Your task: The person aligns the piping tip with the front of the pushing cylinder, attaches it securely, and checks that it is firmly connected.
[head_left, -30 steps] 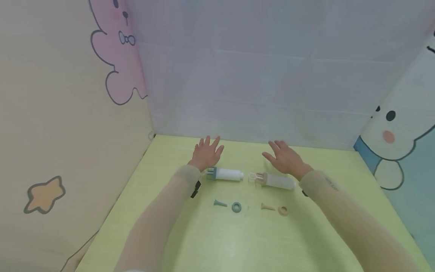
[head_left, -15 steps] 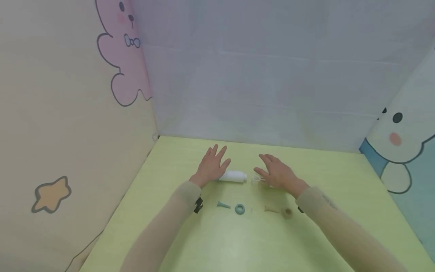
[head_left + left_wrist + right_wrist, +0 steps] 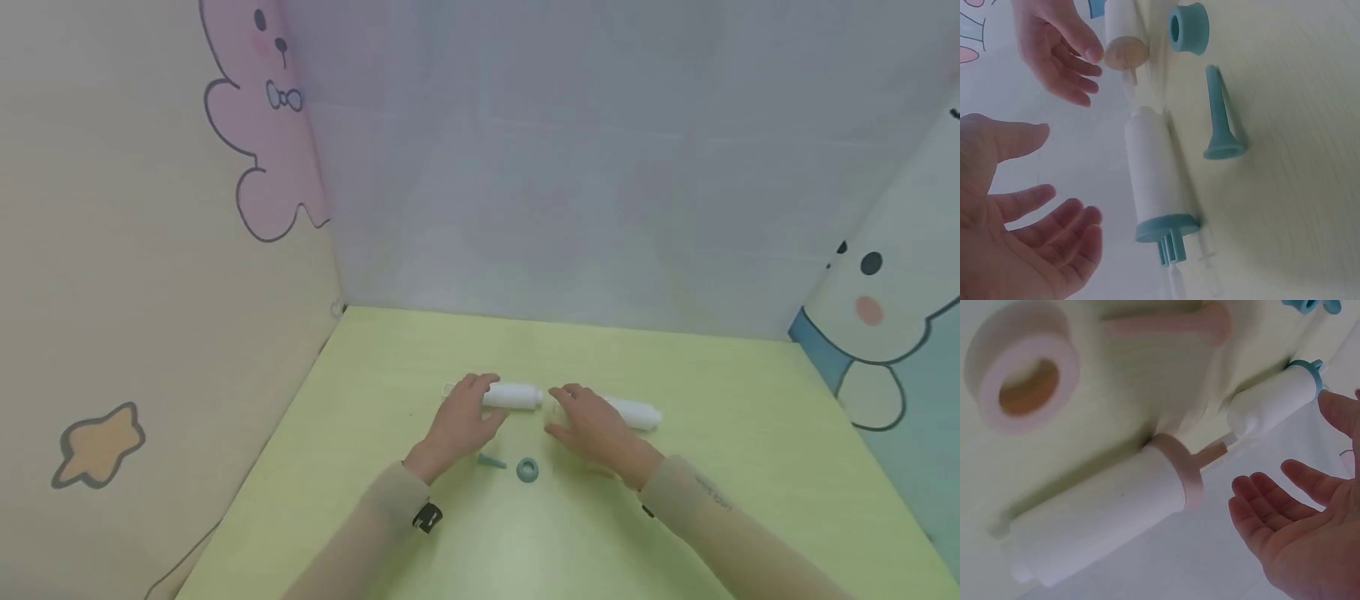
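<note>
My left hand [image 3: 459,421] is over the handle end of a white syringe-like tube [image 3: 517,396] with a teal collar [image 3: 1169,227]. Its fingers are loosely bent, and the left wrist view shows the palm beside the tube, holding nothing. My right hand [image 3: 596,429] hovers at the collar end of a second white tube [image 3: 1100,509], whose collar [image 3: 1175,469] is pinkish beige. In the right wrist view its fingers are parted and apart from the tube. Both tubes lie on their sides in a row, and in the head view the hands cover their collars.
Nearer the body lie a teal funnel-shaped nozzle [image 3: 1219,119] and a teal ring [image 3: 1194,28]. A pinkish nozzle [image 3: 1166,324] and a thick pinkish ring [image 3: 1007,347] lie by the right tube. Cloth walls border the pale yellow table [image 3: 510,550] at the back and sides.
Both hands have drawn back from the far side of the table toward the body and closer together, their fingers bending more. The tubes and small parts stay in place.
</note>
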Demonstrator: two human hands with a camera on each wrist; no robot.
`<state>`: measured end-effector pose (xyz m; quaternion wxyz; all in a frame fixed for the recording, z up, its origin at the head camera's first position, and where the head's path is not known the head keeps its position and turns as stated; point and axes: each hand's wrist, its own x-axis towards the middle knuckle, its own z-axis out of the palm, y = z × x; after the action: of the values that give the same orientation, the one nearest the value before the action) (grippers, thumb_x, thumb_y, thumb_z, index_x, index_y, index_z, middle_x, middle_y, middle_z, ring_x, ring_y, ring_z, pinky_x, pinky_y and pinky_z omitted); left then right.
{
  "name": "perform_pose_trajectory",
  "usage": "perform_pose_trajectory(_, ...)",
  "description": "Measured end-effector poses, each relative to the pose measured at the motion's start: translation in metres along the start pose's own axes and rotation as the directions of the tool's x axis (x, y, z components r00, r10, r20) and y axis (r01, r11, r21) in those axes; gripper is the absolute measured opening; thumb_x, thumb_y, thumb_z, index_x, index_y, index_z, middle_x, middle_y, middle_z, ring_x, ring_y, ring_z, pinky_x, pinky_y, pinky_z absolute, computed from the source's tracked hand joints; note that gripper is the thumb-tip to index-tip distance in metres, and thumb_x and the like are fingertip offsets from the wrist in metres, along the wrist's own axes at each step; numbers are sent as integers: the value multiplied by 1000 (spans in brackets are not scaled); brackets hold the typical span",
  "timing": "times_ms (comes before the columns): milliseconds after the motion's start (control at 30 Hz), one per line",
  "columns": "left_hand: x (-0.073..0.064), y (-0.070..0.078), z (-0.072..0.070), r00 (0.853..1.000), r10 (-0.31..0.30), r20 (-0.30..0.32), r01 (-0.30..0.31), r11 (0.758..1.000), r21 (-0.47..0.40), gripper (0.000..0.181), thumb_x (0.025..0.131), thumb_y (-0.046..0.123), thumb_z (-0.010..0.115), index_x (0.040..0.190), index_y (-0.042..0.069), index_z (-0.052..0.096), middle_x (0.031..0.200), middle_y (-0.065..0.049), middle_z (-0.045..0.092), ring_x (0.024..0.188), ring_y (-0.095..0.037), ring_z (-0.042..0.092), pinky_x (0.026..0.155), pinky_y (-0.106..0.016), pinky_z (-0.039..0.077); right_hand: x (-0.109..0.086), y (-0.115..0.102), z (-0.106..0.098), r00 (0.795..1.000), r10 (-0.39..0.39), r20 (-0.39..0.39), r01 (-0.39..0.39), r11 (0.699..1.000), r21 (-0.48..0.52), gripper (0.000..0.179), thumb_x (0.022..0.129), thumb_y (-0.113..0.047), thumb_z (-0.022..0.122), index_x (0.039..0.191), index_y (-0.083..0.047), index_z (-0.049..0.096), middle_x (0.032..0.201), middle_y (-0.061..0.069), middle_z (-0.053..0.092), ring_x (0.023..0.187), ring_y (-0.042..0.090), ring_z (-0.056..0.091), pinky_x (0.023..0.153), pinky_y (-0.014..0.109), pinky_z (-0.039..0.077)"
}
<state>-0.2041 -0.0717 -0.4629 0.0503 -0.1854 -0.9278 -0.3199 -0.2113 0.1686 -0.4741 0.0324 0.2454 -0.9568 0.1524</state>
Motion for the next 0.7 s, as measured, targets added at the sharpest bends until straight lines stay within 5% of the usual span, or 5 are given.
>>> perform_pose_trajectory(167,-15,-2,4,993,-36,113,29,998,63,58,83,28,74,129,-1,53,123,-20,53,108,-32,54,89,-45,45,-5,-7,13,997,9,-76,-6,999,40,56,81,-34,75,124,-2,58,117,19,58,106,37,55,97,53,36)
perform_pose_trajectory(333,-22,-14,13,981,-116,154,99,989,109,65,77,29,80,130,2,53,113,-16,53,91,-24,55,80,-39,48,-8,-13,23,991,-22,-134,28,999,41,51,74,-35,81,111,-3,65,106,16,63,105,36,56,99,59,30)
perform_pose_trajectory(567,-32,-28,24,949,-165,270,159,986,44,67,70,19,84,128,3,54,104,-14,50,77,-19,47,69,-35,45,-18,-25,40,999,14,35,-13,1000,-12,56,73,-49,77,114,-13,66,104,9,64,97,30,56,82,56,34)
perform_pose_trajectory(700,-38,-31,27,945,-145,292,149,989,7,59,68,7,79,122,3,56,100,-11,48,74,-18,45,65,-32,42,-23,-31,47,996,-13,84,13,1000,-1,57,72,-46,79,116,-13,65,103,8,64,93,29,56,81,53,33)
